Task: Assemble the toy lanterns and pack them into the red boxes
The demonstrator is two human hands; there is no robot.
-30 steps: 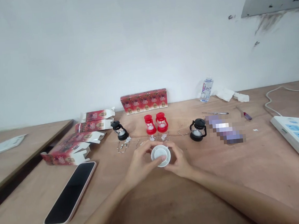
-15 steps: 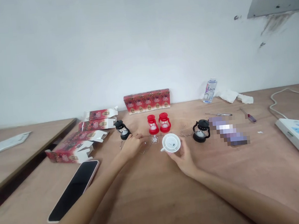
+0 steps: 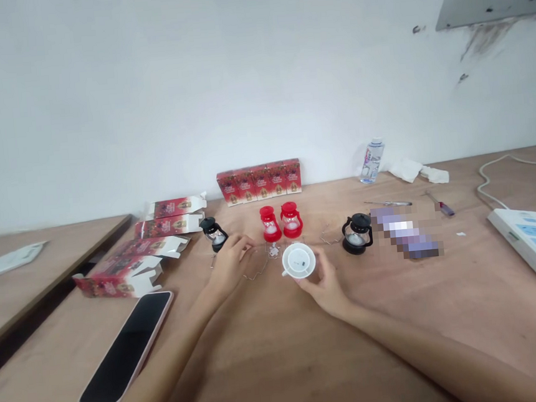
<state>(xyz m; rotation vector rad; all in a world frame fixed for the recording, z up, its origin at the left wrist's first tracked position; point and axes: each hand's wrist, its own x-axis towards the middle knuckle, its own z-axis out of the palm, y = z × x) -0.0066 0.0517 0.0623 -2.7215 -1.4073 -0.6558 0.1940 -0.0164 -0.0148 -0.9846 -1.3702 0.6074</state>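
Observation:
My right hand grips a small white lantern from its right side. Its round, recessed base faces me, with a small dark spot in it, and a bit of its handle sticks out at the lower left. My left hand hovers low over the table with fingers loosely bent and apart, beside a black lantern and thin bent wires. Just beyond the white lantern stand two red lanterns, with a small snowflake-shaped piece in front. Another black lantern stands to the right.
Red printed boxes stand in a row by the wall. Opened boxes and a phone lie at left. Toward the right are a bottle, tissues, a screwdriver, a blurred purple item and a power strip.
The white lantern, still in my right hand, has shifted slightly left and down in view. My left hand has drawn back a little toward me, showing more of the wires. The whole view has shifted slightly.

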